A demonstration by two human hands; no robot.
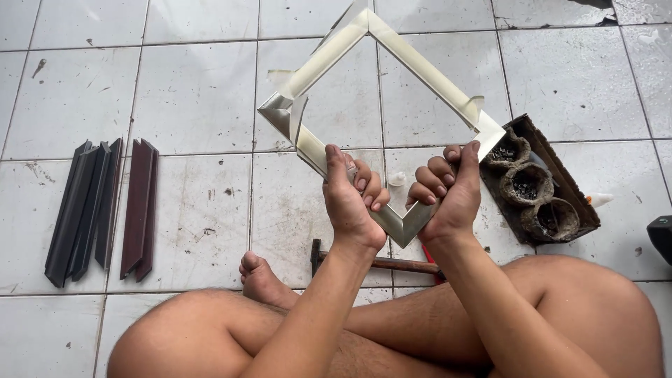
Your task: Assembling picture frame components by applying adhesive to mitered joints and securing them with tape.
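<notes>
Hands meet at the lowest corner of a pale square frame [381,105], held up like a diamond above the tiled floor [196,91]. The left hand [350,203] is closed around the frame's lower-left side, thumb pointing up along it. The right hand [448,192] is closed around the lower-right side, fingers curled over the edge. Below the frame, a hammer [392,264] lies on the floor behind the wrists. Well left of the frame lie dark moulding strips [101,210]. Just right of it sits a tray [560,189] with three round pots.
</notes>
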